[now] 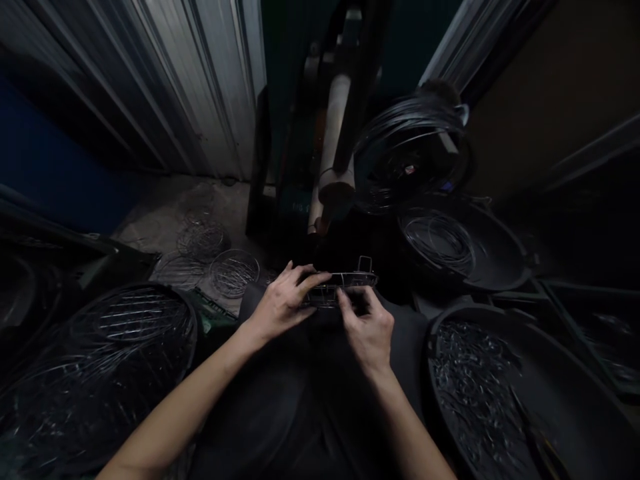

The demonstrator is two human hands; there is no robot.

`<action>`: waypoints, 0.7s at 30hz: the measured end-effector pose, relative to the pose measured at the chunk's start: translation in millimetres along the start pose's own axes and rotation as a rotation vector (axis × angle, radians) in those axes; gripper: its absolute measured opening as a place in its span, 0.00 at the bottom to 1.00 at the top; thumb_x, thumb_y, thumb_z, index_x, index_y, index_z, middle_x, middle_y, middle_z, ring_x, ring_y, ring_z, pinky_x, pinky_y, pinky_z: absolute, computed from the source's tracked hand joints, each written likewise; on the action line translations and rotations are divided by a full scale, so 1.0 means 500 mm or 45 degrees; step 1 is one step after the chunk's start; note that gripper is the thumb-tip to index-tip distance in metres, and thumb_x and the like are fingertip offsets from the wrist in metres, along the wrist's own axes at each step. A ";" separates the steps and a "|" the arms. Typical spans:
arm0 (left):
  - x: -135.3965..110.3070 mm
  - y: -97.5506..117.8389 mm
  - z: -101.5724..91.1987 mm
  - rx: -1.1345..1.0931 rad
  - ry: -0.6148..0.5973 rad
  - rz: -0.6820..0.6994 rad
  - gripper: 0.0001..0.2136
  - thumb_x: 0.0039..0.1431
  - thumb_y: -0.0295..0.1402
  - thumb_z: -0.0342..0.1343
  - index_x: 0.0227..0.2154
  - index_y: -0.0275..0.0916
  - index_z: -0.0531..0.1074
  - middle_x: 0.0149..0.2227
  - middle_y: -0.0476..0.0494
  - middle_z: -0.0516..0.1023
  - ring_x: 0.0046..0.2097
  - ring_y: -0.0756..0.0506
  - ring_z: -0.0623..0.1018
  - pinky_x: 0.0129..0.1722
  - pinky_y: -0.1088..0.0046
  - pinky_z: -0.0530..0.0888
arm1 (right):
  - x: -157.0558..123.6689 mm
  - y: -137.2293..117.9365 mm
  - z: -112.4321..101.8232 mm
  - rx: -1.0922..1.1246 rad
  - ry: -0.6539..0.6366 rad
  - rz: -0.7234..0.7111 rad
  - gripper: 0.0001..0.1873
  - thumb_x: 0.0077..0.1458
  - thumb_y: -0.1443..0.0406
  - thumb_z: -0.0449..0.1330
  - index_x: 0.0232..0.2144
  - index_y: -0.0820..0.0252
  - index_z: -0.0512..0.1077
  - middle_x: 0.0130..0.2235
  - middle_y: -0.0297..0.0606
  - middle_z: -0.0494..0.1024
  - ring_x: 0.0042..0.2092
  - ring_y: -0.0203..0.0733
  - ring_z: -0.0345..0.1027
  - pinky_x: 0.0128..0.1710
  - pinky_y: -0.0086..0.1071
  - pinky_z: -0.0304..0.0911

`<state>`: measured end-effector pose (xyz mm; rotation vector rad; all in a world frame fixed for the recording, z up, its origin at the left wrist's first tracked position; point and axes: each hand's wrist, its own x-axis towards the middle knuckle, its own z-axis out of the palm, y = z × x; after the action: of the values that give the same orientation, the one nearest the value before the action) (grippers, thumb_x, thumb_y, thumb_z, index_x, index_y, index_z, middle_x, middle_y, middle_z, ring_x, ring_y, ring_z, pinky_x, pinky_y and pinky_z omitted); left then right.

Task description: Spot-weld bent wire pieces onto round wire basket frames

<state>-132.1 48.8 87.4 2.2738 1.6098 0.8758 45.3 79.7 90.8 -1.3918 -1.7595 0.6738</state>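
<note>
Squarely ahead of the person, a small wire frame (pixel 345 280) is held level just before the dark machine (pixel 330 153). The left hand (pixel 280 303) clasps its left rim and the right hand (pixel 367 330) pinches its front edge, seemingly to steady it. Close by, within easy reach, sit the left tub (pixel 150 288) of round grids and the right tub (pixel 565 400) of loose wire.

No legible text. Faint pale marks on the green machine frame (pixel 299 208): unreadable. Small red-and-white label (pixel 410 170) on the wire spool (pixel 395 130): too small to read.
</note>
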 end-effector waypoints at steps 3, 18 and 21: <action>0.003 -0.011 -0.002 -0.015 0.025 -0.010 0.30 0.54 0.28 0.59 0.58 0.45 0.55 0.53 0.42 0.65 0.57 0.43 0.67 0.62 0.54 0.59 | 0.010 0.000 0.009 0.009 0.013 -0.039 0.12 0.55 0.56 0.58 0.29 0.59 0.70 0.26 0.32 0.76 0.25 0.33 0.68 0.27 0.25 0.62; 0.019 -0.051 -0.004 0.051 0.188 0.032 0.29 0.52 0.26 0.58 0.57 0.43 0.58 0.51 0.40 0.67 0.57 0.42 0.68 0.61 0.51 0.60 | 0.053 0.003 0.054 -0.041 0.090 -0.313 0.09 0.56 0.60 0.58 0.28 0.60 0.70 0.25 0.31 0.74 0.24 0.32 0.67 0.26 0.24 0.62; 0.021 -0.057 -0.005 0.043 0.193 0.044 0.29 0.51 0.24 0.57 0.57 0.42 0.58 0.52 0.38 0.67 0.57 0.42 0.68 0.61 0.50 0.59 | 0.058 0.003 0.060 -0.035 0.099 -0.310 0.10 0.56 0.60 0.57 0.29 0.60 0.70 0.26 0.33 0.75 0.26 0.33 0.69 0.28 0.25 0.63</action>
<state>-153.3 68.8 79.1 2.3150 1.6629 1.0610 18.5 109.9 80.3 -1.1795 -1.8435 0.4597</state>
